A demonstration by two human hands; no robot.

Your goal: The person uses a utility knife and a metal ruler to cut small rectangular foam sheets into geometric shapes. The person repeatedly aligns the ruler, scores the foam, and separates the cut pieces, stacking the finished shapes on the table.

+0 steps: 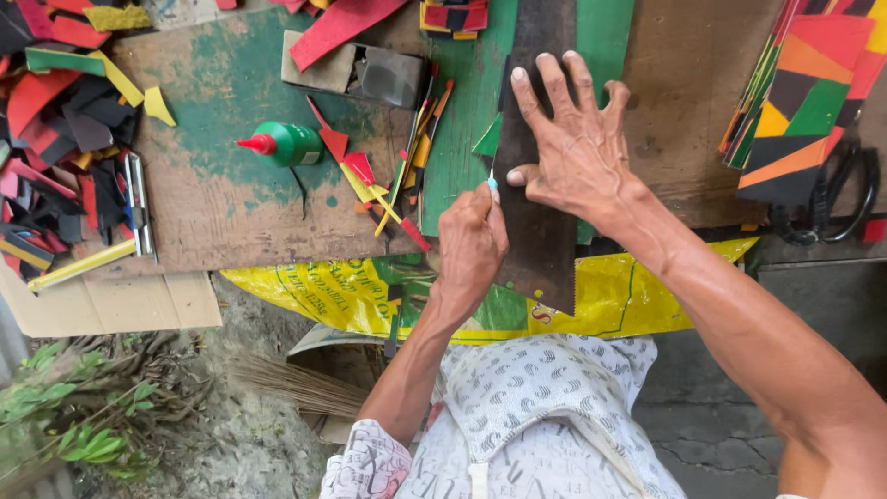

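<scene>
Dark strip [540, 249] under right hand's [577, 148] spread fingers [554, 88]

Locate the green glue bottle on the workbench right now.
In the head view, the green glue bottle lies on its side at left-centre of the workbench, red nozzle pointing left, below the small box.

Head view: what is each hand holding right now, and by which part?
The left hand grips a thin light-blue-tipped tool by its lower shaft. The right hand holds nothing; it presses flat on the long dark strip of sheet material.
</scene>
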